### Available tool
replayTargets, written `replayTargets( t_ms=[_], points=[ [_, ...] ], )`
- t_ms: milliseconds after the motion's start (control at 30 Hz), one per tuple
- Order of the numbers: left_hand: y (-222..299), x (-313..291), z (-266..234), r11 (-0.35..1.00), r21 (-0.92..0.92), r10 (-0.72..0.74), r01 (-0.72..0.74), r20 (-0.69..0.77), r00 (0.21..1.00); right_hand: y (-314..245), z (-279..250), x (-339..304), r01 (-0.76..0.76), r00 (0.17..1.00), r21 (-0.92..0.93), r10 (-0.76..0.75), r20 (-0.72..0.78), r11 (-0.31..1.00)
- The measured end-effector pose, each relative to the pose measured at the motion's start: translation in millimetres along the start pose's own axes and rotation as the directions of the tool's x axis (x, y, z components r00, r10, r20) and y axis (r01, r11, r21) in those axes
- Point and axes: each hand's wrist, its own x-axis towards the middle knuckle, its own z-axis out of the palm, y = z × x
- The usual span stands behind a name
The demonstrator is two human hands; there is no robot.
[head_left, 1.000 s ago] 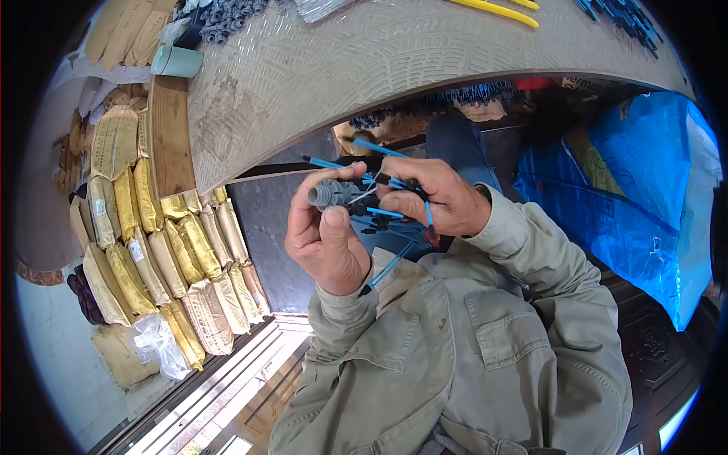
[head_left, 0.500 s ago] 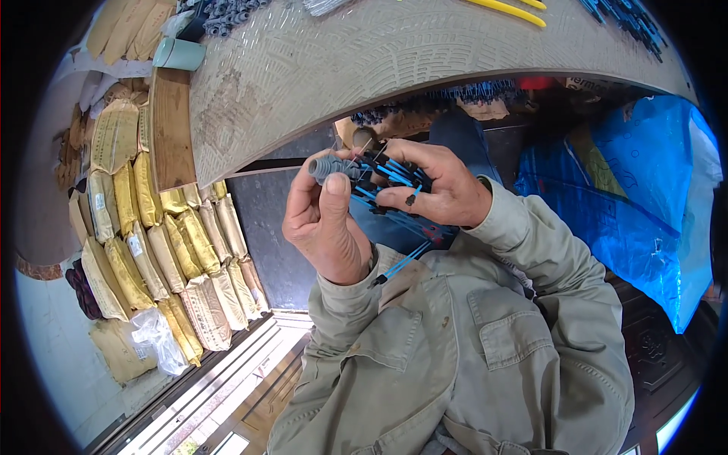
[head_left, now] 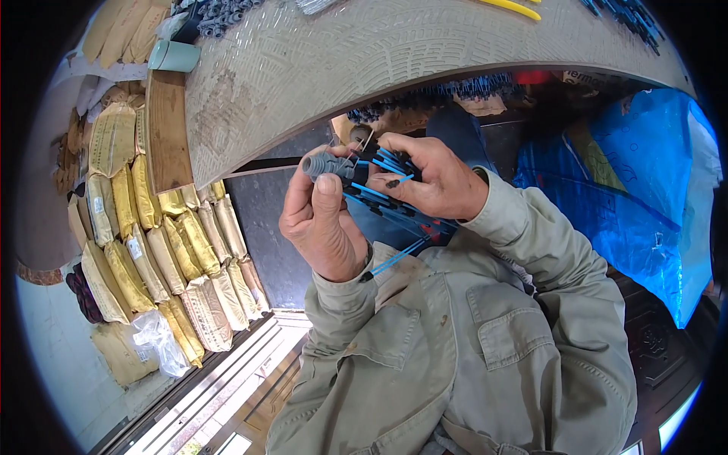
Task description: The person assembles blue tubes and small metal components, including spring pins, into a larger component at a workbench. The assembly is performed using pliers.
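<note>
1. The grey plastic fitting (head_left: 326, 166) is a short, stubby, round piece with ribs ringing its outer end, which points to the left.
2. It sits between the two hands, above the person's lap and just off the near edge of the table (head_left: 364, 64).
3. The left hand (head_left: 324, 220) has it clamped, thumb on the near side and fingers curled behind.
4. Against its right end lies a bundle of thin blue sticks (head_left: 369, 196) with black tips; some run rightward under the right hand (head_left: 446, 180).
5. That right hand's thumb and fingers are closed on part of the bundle, one black tip poking out by the thumb.
6. A thin pale strand crosses where fitting and sticks meet; I can't tell whether it is tied.
7. A second ago, two sticks poked out beyond the hands toward the table; now the upper ones are gathered by the right hand.
8. The fitting has also risen a little, nearer the table edge.
</note>
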Motion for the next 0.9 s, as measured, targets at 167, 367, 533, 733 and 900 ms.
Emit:
replayTargets(
  t_ms=[167, 367, 533, 733, 900],
  points=[
    [0.1, 6.2, 1.5, 0.999, 0.041, 0.029, -0.030, 0.022, 0.999, 0.3, -0.1, 5.9, 0.071, 0.997, 0.054, -0.072, 0.024, 0.996],
    [9.1, 13.9, 8.5, 0.979, 0.147, 0.126, -0.142, 0.113, 0.986, -15.3, -0.6, 15.1, 0.253, 0.963, -0.006, -0.253, -0.092, 0.967],
    [55.2, 15.4, 27.8, 0.973, 0.026, 0.223, -0.228, 0.125, 0.967, -67.3, -9.4, 27.8, 0.311, 0.949, -0.141, -0.316, -0.013, 0.940],
    [69.3, -11.6, 21.9, 0.957, 0.180, 0.190, -0.226, 0.194, 0.962, -84.3, 12.3, -1.8, 0.288, 0.954, -0.124, -0.295, -0.044, 0.950],
    [51.0, -33.6, 8.4, 0.974, 0.216, 0.032, -0.061, 0.132, 0.991, -51.2, 45.7, -29.6, 0.163, 0.936, 0.087, -0.126, -0.328, 0.983]
  ],
)
